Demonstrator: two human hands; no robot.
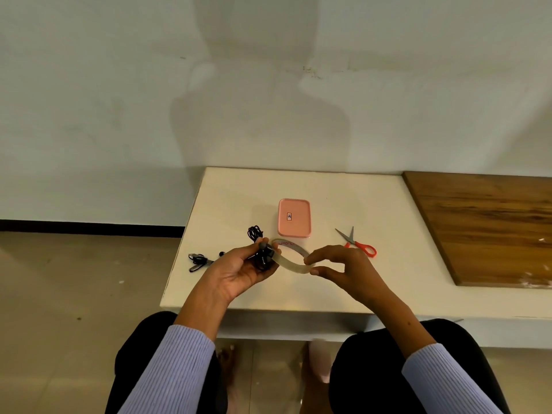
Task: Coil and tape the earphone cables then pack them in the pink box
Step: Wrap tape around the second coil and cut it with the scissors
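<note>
My left hand (239, 268) grips a coiled black earphone cable (264, 255) above the white table. My right hand (337, 264) pinches a roll of clear tape (294, 253) at its right rim, and the roll's left side touches the coil. Just behind my left hand lies another black coiled earphone (254, 233). A third earphone bundle (198, 260) lies at the table's left edge. The pink box (294, 218), with its lid on, stands behind the tape.
Red-handled scissors (357, 242) lie to the right of the pink box. A wooden board (484, 225) covers the table's right side. The white table (233, 198) ends at the left over a tiled floor. A wall stands behind.
</note>
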